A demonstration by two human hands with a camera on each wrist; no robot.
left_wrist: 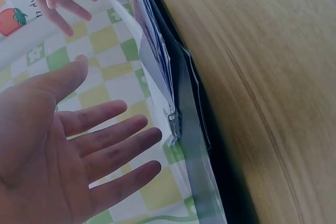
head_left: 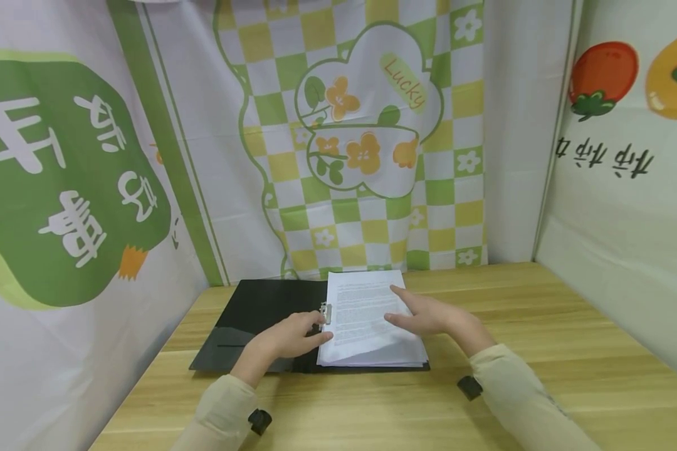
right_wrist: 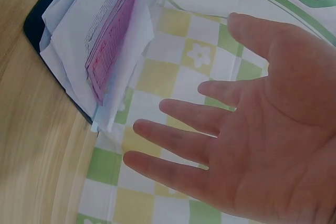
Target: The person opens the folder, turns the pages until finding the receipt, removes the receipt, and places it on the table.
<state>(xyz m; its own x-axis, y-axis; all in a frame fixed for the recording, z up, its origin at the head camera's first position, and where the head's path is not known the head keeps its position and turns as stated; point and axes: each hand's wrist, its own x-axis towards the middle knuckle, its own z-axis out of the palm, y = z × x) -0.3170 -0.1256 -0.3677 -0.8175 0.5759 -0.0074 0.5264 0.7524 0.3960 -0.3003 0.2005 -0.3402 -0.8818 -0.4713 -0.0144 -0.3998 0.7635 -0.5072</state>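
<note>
A black folder (head_left: 282, 299) lies spread flat on the table, with a stack of printed papers (head_left: 367, 313) on its right half. A metal clip (head_left: 326, 312) sits at the stack's left edge. My left hand (head_left: 288, 338) hovers by that clip, fingers spread, holding nothing; in the left wrist view its palm faces the clip side. Over the right part of the sheets is my right hand (head_left: 429, 313), fingers extended and apart. Between the white sheets, a pink printed slip (right_wrist: 115, 45) shows in the right wrist view, where the top sheet bows upward.
The wooden table (head_left: 541, 351) extends around the folder. A checkered cloth (head_left: 361, 225) hangs behind its back edge, and printed white cloths (head_left: 615, 225) flank both sides. Each wrist wears a small black device (head_left: 259, 421).
</note>
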